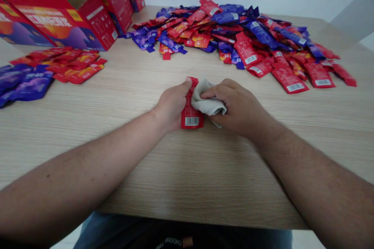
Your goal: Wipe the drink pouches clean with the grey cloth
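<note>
Near the middle of the view, my left hand (173,103) is closed on a red sachet (192,116), thumb at its upper left edge. The sachet's printed back with a barcode faces me, barcode end nearest my body. Bunched in my right hand (238,105) is a pale grey cloth (208,100), pressed against the sachet's right side and covering part of its face. The fingers of my left hand under the sachet are hidden.
A large heap of red and purple sachets (201,39) lies at the back of the wooden table (181,179). At the left are smaller piles of red sachets (78,64) and purple sachets (27,81). Red cartons (96,19) with open tops stand behind them, before a white wall.
</note>
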A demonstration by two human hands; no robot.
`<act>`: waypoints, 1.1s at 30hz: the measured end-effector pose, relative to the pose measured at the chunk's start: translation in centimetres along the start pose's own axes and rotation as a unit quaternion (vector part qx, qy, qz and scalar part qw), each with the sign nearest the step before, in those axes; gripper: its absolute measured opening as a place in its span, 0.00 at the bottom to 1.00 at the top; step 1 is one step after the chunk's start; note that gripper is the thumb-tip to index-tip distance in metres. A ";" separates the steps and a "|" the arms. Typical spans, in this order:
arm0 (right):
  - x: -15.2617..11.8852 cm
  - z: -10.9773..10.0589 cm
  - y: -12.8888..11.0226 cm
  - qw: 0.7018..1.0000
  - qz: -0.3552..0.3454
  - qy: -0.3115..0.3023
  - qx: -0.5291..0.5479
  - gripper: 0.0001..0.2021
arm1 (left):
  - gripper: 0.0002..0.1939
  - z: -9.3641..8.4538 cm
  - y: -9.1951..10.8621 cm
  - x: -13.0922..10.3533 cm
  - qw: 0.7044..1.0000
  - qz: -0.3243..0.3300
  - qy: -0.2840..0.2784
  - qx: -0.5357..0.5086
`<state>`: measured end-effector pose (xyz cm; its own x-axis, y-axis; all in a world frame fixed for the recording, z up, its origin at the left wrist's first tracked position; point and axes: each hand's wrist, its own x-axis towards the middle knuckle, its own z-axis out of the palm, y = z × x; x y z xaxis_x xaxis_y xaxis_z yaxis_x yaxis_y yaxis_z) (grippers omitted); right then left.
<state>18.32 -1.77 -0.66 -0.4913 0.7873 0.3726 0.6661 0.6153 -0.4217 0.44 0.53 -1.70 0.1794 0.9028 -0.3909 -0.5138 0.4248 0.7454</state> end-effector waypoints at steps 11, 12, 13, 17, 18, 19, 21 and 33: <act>-0.5 0.9 -0.9 0.999 -0.016 -0.026 0.024 0.20 | 0.21 -0.4 0.5 0.1 0.999 -0.026 -0.034 0.005; -0.5 1.1 -1.4 0.999 -0.020 -0.027 0.028 0.20 | 0.21 -0.4 0.5 0.1 0.999 -0.025 -0.031 0.008; -0.6 1.2 -2.0 0.998 -0.029 -0.041 0.037 0.19 | 0.21 -0.4 0.5 0.0 0.999 -0.026 -0.027 0.011; -0.8 1.0 -3.0 0.987 -0.049 -0.144 0.051 0.16 | 0.20 -0.3 0.7 -0.3 0.999 -0.035 -0.020 0.014; -0.8 0.9 -2.8 0.988 -0.044 -0.138 0.047 0.16 | 0.20 -0.3 0.7 -0.3 0.999 -0.037 -0.024 0.013; -0.8 0.7 -2.4 0.992 -0.036 -0.118 0.040 0.17 | 0.20 -0.3 0.7 -0.3 0.999 -0.041 -0.029 0.011; -0.6 0.4 -1.6 0.997 -0.024 -0.074 0.029 0.18 | 0.22 -0.3 0.7 -0.2 0.998 -0.048 -0.041 0.007; -0.1 -0.5 0.4 0.999 0.001 -0.051 -0.006 0.17 | 0.05 -0.2 0.6 -0.8 0.997 -0.027 -0.064 0.023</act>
<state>18.97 -1.63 -0.45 -0.5431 0.7895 0.2857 0.6737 0.6129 -0.4130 -0.17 0.09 -1.05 0.3126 0.8786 -0.3611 -0.4621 0.4728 0.7503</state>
